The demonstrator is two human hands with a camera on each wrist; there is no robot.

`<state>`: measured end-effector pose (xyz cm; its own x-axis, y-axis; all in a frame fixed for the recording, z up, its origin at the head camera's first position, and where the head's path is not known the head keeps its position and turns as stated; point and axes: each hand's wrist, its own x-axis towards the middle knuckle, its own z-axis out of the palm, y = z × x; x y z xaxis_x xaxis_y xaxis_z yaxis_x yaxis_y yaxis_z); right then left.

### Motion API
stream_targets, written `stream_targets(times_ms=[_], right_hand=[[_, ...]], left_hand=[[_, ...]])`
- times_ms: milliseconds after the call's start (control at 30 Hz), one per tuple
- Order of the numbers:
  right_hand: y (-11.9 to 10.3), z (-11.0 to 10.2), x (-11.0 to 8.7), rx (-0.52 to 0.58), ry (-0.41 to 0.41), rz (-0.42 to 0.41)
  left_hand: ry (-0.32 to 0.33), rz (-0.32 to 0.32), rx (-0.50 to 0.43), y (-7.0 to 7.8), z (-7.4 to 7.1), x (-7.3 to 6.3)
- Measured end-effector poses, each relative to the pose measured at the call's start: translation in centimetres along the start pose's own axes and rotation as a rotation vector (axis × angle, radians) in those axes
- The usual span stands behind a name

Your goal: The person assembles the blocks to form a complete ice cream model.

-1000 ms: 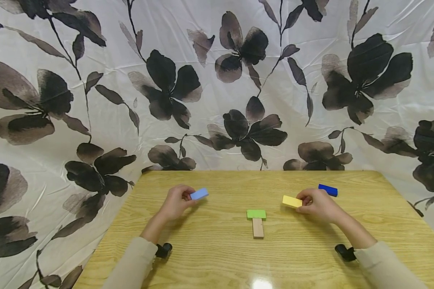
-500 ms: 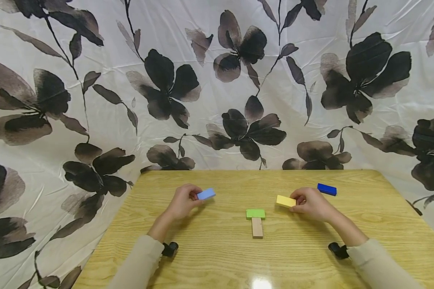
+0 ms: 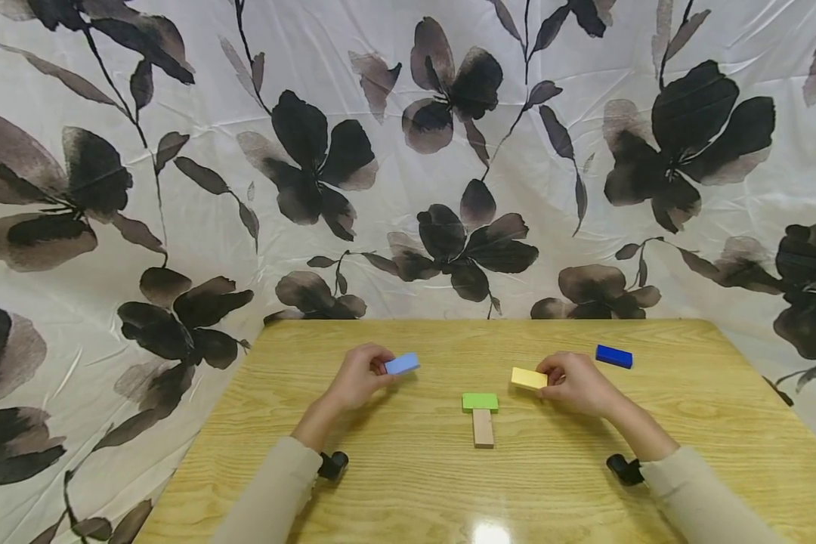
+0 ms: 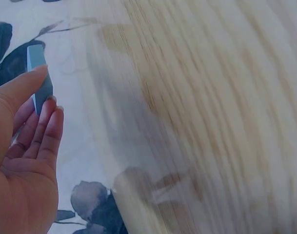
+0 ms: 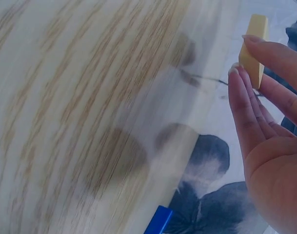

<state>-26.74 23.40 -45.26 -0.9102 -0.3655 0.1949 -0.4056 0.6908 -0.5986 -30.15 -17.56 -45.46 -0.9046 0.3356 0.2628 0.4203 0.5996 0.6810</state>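
Head view: L hand [image 3: 359, 376] pinches lt-blue block [image 3: 403, 364], R hand [image 3: 574, 384] pinches yellow block [image 3: 528, 378]. Green block [image 3: 480, 402], long axis L–R, lies btwn them on the table [image 3: 408, 483], closer to person; R hand's nearer it. Vs 0.5 s ago, both held blocks are further in, gap smaller.

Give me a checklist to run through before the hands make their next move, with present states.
1. Left hand pinching the light blue block: ok.
2. Right hand pinching the yellow block: ok.
3. Green block and wood-coloured block forming a T: ok.
4. Yellow block apart from green block: ok.
5. Dark blue block in hand: not ok, on the table.
6. Both held blocks equally high: cannot tell.
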Motion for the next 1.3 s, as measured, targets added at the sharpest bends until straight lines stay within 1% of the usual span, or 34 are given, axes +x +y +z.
stream_targets(times_ms=[167, 400, 667, 1000, 1300], right_hand=[[-0.2, 0.3, 0.3, 0.003, -0.005, -0.003], [-0.4, 0.7, 0.8, 0.010, -0.014, -0.022], [-0.6, 1.0, 1.1, 0.011, -0.019, -0.046], [-1.0, 1.2, 1.5, -0.008, -0.029, -0.055], [-1.4, 1.3, 2.0, -0.009, -0.038, -0.072]], left_hand=[[-0.006, 0.022, -0.005, 0.6, 0.5, 0.3], [-0.026, 0.012, -0.021, 1.0, 1.3, 0.8], [-0.035, 0.044, -0.019, 1.7, 2.3, 1.3], [-0.054, 0.078, -0.045, 2.3, 3.4, 1.9], [-0.079, 0.074, -0.048, 3.0, 4.5, 2.4]])
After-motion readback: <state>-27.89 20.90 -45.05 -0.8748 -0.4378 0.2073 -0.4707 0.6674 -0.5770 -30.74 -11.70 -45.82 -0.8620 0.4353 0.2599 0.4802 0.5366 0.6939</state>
